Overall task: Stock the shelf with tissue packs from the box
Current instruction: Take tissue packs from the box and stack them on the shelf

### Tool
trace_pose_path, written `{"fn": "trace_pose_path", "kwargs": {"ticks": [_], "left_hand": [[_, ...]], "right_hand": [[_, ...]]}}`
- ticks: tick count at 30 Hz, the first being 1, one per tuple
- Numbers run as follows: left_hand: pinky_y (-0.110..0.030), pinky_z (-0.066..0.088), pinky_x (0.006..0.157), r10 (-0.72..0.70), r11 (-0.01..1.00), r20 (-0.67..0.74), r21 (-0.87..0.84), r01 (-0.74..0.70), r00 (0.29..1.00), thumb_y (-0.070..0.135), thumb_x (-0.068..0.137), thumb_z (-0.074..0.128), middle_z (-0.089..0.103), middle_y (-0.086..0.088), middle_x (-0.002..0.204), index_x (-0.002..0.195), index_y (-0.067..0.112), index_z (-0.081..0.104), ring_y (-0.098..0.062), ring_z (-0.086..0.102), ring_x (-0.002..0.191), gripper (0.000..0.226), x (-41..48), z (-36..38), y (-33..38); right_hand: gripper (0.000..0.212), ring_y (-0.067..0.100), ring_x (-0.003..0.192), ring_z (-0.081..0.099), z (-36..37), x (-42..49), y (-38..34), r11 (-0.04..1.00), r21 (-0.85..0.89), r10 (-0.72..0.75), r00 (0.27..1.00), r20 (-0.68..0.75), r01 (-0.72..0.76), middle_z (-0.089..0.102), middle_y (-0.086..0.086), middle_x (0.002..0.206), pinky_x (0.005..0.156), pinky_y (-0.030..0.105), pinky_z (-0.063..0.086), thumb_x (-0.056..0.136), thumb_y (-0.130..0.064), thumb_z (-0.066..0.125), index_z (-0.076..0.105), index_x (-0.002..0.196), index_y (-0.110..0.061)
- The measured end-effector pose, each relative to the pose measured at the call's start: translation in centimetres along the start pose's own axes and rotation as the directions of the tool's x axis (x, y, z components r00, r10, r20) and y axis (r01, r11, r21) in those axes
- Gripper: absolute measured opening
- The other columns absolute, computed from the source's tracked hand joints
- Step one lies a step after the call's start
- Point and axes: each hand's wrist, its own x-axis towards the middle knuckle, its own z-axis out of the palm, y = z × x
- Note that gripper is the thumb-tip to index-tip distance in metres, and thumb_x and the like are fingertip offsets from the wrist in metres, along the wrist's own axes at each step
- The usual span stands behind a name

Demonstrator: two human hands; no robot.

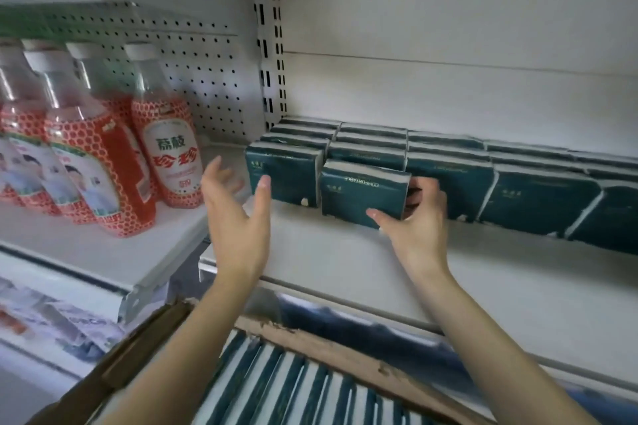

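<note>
The right hand's (416, 227) fingers curl round the right end of a dark green tissue pack (362, 191), and the thumb presses along its lower front edge. This pack stands on the white shelf (345, 262), a little forward of the front row, between the leftmost pack (286, 172) and the other packs (538, 196). The left hand (238, 217) is open with its fingers spread. Its thumb tip is at the leftmost pack's face; whether they touch I cannot tell. Bare shelf runs from the rows to the front lip. Below the lip, a cardboard box (145, 348) holds more packs on edge. The gripped pack reads "COMFORTABLE", upside down. On the shelf to the left, bottles (169, 152) with red honeycomb labels read "荔枝" and "珍珍".
</note>
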Motion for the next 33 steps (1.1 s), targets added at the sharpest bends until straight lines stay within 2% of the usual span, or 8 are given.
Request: {"fn": "trace_pose_path", "kwargs": {"ticks": [3, 6, 9, 12, 14, 18, 22, 33], "left_hand": [[-0.035, 0.037, 0.106, -0.095, 0.992, -0.098, -0.097, 0.086, 0.991, 0.045, 0.094, 0.053, 0.037, -0.003, 0.145, 0.146, 0.022, 0.022, -0.012, 0.045, 0.124, 0.065, 2.2, 0.3, -1.1], [-0.027, 0.024, 0.105, -0.173, 0.983, 0.012, -0.059, 0.174, 0.985, 0.050, 0.096, 0.047, 0.027, -0.001, 0.155, 0.150, 0.021, 0.016, -0.011, 0.033, 0.133, 0.069, 4.0, 1.2, -1.8], [-0.029, 0.024, 0.103, -0.286, 0.951, 0.137, -0.076, 0.298, 0.948, 0.056, 0.095, 0.043, 0.034, 0.003, 0.149, 0.149, 0.024, 0.019, -0.012, 0.036, 0.131, 0.067, 4.5, 1.5, -2.3], [-0.037, 0.027, 0.107, -0.279, 0.959, 0.191, 0.000, 0.285, 0.941, 0.060, 0.095, 0.040, 0.042, 0.004, 0.142, 0.145, 0.026, 0.026, -0.007, 0.038, 0.119, 0.062, 4.2, 1.4, -2.5], [-0.041, 0.030, 0.107, -0.293, 0.956, 0.201, 0.063, 0.287, 0.935, 0.062, 0.094, 0.037, 0.048, 0.004, 0.139, 0.139, 0.028, 0.032, -0.013, 0.043, 0.121, 0.057, 4.2, 1.4, -2.5], [-0.046, 0.031, 0.109, -0.292, 0.956, 0.208, 0.073, 0.283, 0.934, 0.064, 0.094, 0.036, 0.053, 0.005, 0.135, 0.134, 0.028, 0.039, -0.020, 0.046, 0.125, 0.054, 4.4, 1.3, -3.0], [-0.052, 0.031, 0.110, -0.287, 0.958, 0.209, 0.088, 0.274, 0.935, 0.068, 0.091, 0.035, 0.052, 0.004, 0.136, 0.133, 0.028, 0.039, -0.022, 0.046, 0.126, 0.058, 4.5, 1.3, -3.1], [-0.050, 0.032, 0.109, -0.295, 0.955, 0.197, 0.082, 0.284, 0.935, 0.064, 0.094, 0.038, 0.054, 0.005, 0.133, 0.128, 0.029, 0.041, -0.021, 0.048, 0.122, 0.049, 4.6, 1.5, -3.2]], "right_hand": [[0.057, 0.010, 0.074, 0.046, 0.8, 0.4, 0.5, 0.999, 0.039, 0.031, 0.998, -0.052, -0.029, 0.051, 0.011, 0.102, 0.059, 0.008, 0.037, 0.066, -0.013, 0.086, 0.046, 0.107, -0.015], [0.062, 0.010, 0.069, 0.050, 1.0, 0.6, 0.9, 0.997, 0.068, 0.045, 0.997, -0.055, -0.041, 0.054, 0.012, 0.100, 0.059, 0.014, 0.037, 0.065, -0.015, 0.087, 0.041, 0.107, -0.024], [0.065, 0.014, 0.067, 0.057, 1.1, 0.7, 1.0, 0.994, 0.083, 0.068, 0.998, -0.008, -0.067, 0.056, 0.010, 0.100, 0.062, 0.023, 0.044, 0.068, -0.016, 0.086, 0.038, 0.109, -0.029], [0.063, 0.013, 0.065, 0.062, 1.1, 0.8, 0.9, 0.986, 0.132, 0.099, 0.995, 0.003, -0.099, 0.056, 0.004, 0.099, 0.059, 0.012, 0.043, 0.070, -0.015, 0.084, 0.038, 0.110, -0.029], [0.060, 0.010, 0.063, 0.060, 1.0, 0.7, 0.7, 0.984, 0.150, 0.101, 0.995, -0.005, -0.099, 0.055, 0.001, 0.097, 0.058, 0.010, 0.043, 0.071, -0.014, 0.083, 0.038, 0.110, -0.026], [0.054, 0.008, 0.062, 0.058, 1.0, 0.7, 0.7, 0.980, 0.173, 0.102, 0.995, -0.022, -0.097, 0.052, -0.005, 0.091, 0.065, 0.022, 0.047, 0.072, -0.012, 0.083, 0.040, 0.105, -0.021], [0.050, 0.012, 0.063, 0.060, 1.0, 0.7, 0.7, 0.979, 0.181, 0.102, 0.995, -0.021, -0.097, 0.052, -0.004, 0.090, 0.065, 0.024, 0.048, 0.073, -0.013, 0.082, 0.041, 0.101, -0.020], [0.048, 0.019, 0.067, 0.063, 1.1, 0.6, 0.7, 0.978, 0.177, 0.114, 0.993, -0.019, -0.109, 0.056, 0.003, 0.094, 0.066, 0.025, 0.048, 0.073, -0.015, 0.082, 0.041, 0.096, -0.023]]}}
